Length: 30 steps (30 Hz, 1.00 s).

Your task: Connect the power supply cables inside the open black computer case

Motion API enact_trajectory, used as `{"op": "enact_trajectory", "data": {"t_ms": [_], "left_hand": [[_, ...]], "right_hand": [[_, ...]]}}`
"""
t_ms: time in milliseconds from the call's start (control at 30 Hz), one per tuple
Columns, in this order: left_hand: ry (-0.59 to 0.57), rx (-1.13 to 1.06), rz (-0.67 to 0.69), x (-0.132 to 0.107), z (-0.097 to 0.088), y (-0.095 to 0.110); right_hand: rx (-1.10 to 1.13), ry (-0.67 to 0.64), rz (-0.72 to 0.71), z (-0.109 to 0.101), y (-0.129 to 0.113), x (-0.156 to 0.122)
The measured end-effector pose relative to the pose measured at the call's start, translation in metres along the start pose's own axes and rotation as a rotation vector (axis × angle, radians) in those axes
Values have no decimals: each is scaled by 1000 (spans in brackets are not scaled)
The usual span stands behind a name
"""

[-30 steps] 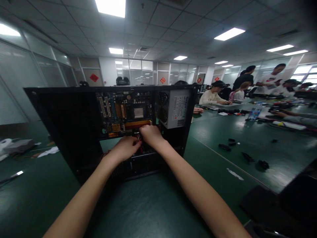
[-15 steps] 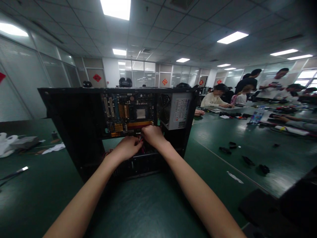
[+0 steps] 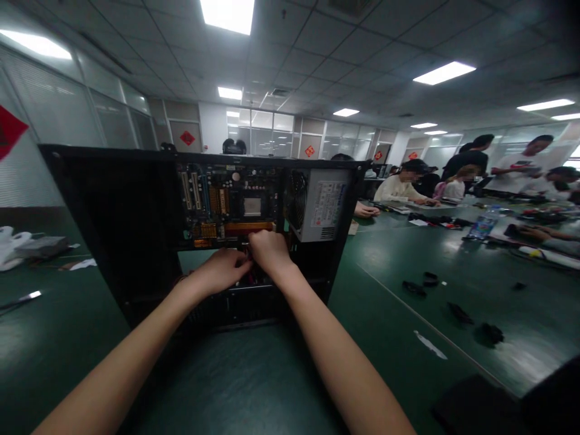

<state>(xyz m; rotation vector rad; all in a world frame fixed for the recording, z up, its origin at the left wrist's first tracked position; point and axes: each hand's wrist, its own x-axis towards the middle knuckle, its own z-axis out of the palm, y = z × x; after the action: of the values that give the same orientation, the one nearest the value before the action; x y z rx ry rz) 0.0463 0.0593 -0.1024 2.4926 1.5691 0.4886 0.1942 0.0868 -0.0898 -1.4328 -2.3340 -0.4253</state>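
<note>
Nearest us, our two bare forearms run up over the dark green table (image 3: pixel 272 386), which lies open and flat between our body and the computer case (image 3: pixel 118 229); that strip gives free room on both sides of the arms. Our left hand (image 3: pixel 217 272) and right hand (image 3: pixel 269 252) meet at the lower edge of the case opening, fingertips together, pinched on a small bundle of red and dark wires (image 3: pixel 248 273) just below the motherboard (image 3: pixel 229 208). We cannot tell exactly how firm the pinch is, since the fingers cover the wire ends. The case stands open toward us, its black side wall rising at the left and its front lip lying under our wrists. Inside we count one motherboard and one grey power supply (image 3: pixel 317 204) with one round fan grille, set hard against the right wall of the case.

To the right of the case the table stays broad and open up to a pale seam line, and there we count about five small black parts (image 3: pixel 414 288) scattered well apart, plus one white scrap (image 3: pixel 430 345). At the left edge lie a white heap (image 3: pixel 13 248) and one slim metal tool (image 3: pixel 20 300). Farther off, several people (image 3: pixel 401 184) sit or stand at the far right tables, beside one water bottle (image 3: pixel 483 225).
</note>
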Motion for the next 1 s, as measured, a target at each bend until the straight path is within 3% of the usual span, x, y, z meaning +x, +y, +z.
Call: {"op": "enact_trajectory", "data": {"t_ms": [467,600,667,800,1000], "left_hand": [[6,38,-31,-6,-6,3],[236,194,-112,-6,-6,3],[287,183,-124,-6,-6,3],[157,69,-86,-6,-5,1],[148,94,-92,-4,-4,-2]], "right_hand": [[71,-23,5,1,9,-1],[68,-20,7,1,8,-2],[62,-24,10,1,8,-2],[47,-45,22,1,6,-3],[41,-50,21,-2,4,-4]]}}
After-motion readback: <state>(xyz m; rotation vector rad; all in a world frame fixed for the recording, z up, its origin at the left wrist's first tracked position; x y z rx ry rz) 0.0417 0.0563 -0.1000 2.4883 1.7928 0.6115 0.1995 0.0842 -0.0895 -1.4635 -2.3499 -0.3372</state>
